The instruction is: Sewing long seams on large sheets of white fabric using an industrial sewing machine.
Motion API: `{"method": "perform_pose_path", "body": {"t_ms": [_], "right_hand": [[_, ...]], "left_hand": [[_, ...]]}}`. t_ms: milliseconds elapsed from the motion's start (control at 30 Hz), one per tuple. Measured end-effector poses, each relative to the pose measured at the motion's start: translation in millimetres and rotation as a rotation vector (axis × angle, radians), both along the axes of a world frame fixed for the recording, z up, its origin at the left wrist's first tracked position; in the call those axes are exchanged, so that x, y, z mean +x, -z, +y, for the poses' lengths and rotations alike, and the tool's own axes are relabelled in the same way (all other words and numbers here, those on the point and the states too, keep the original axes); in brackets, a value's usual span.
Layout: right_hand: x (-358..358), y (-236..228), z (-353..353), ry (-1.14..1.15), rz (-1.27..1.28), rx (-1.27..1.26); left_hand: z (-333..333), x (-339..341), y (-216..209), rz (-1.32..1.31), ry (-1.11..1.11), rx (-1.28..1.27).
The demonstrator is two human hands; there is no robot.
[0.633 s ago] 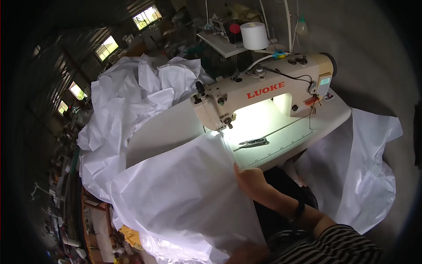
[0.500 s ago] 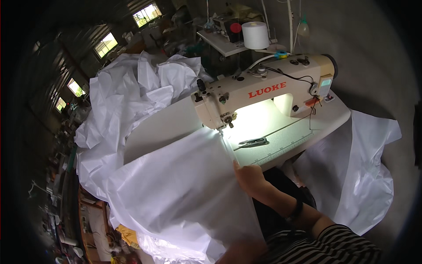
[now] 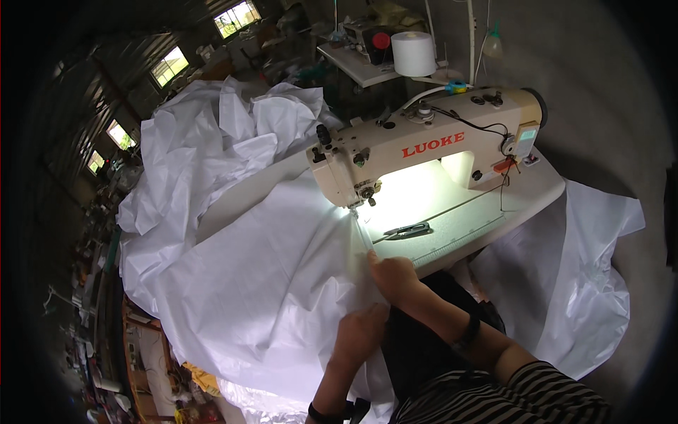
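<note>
A large white plastic-like sheet [image 3: 233,275] lies across the sewing machine table, its edge running under the needle area of the sewing machine [image 3: 431,145]. My right hand [image 3: 393,278] is closed on that edge, just in front of the presser foot. Lower down, my left hand [image 3: 361,333] is closed on the same edge, gathering the sheet into folds. The fingertips of both hands are partly hidden. Thread snips [image 3: 407,230] lie on the lit machine bed to the right of the needle.
More of the white material is heaped [image 3: 191,141] at the far left and hangs [image 3: 586,275] off the table's right side. A white thread cone [image 3: 414,54] stands behind the machine. A second table [image 3: 360,67] is at the back. Cluttered shelving [image 3: 145,321] is at the left.
My left hand has come up from the lower edge to the sheet's edge, bunching it. My right hand has shifted slightly left and the sheet has folded near the hands.
</note>
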State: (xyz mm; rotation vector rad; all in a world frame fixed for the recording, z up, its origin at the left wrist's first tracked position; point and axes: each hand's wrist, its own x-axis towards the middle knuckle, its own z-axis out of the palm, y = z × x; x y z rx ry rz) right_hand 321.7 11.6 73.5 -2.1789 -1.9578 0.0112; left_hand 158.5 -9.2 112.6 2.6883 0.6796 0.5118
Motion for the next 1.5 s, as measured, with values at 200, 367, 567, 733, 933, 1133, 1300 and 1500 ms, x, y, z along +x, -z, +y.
{"method": "perform_pose_path", "body": {"t_ms": [200,367,567,733,933,1133,1300,1500], "right_hand": [[16,0,45,-0.010,0.024,0.018],[36,-21,19,-0.063,0.340,0.191],[38,-16,-116,-0.091,0.847,-0.044],[16,17,-163,-0.400,1.188,-0.342],[73,33,-200,0.079,1.592,-0.660],[57,9,-187,-0.016,0.629,0.088],[32,-4,-165,-0.146,0.498,0.271],[14,8,-161,-0.539,0.362,0.233]], "left_hand": [[36,34,2,0.125,-0.193,-0.061],[13,26,-4,-0.120,-0.342,-0.243],[-68,-16,5,-0.227,-0.525,-0.048],[-100,-36,49,-0.004,-0.516,-0.173],[-79,-87,98,0.121,-0.615,-0.352],[-107,-34,99,-0.096,-0.690,-0.147],[-82,-17,128,-0.163,-0.804,-0.144],[-86,-74,124,-0.320,-0.817,-0.375]]}}
